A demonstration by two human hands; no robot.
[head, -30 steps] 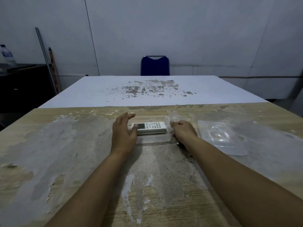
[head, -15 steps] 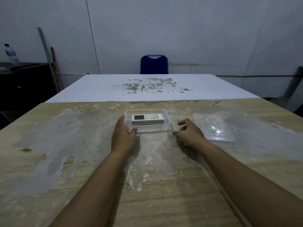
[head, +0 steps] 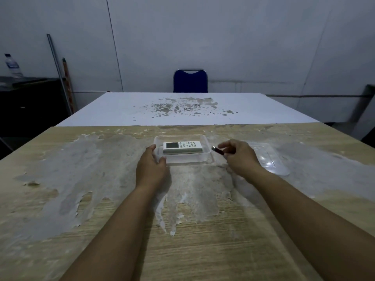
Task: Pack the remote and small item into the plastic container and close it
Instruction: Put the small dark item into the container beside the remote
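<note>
A clear plastic container (head: 209,148) stands on the wooden table with a white remote (head: 182,147) lying inside it, screen to the left. My left hand (head: 151,169) rests against the container's near-left corner, thumb on its wall. My right hand (head: 239,157) hovers just right of the container and pinches a small dark item with a metal end (head: 217,150), its tip near the container's right rim. The clear lid (head: 269,160) lies flat on the table to the right, partly behind my right hand.
The wooden table (head: 203,240) has worn, peeling grey patches. A white table (head: 182,110) adjoins it at the back, with a blue chair (head: 190,81) behind. A dark cabinet with a water bottle (head: 12,65) and leaning poles stand at the far left.
My right hand lifted the small item off the table and raised it to the container's right rim. My left hand slid back to the near-left corner. The remote stayed in the container.
</note>
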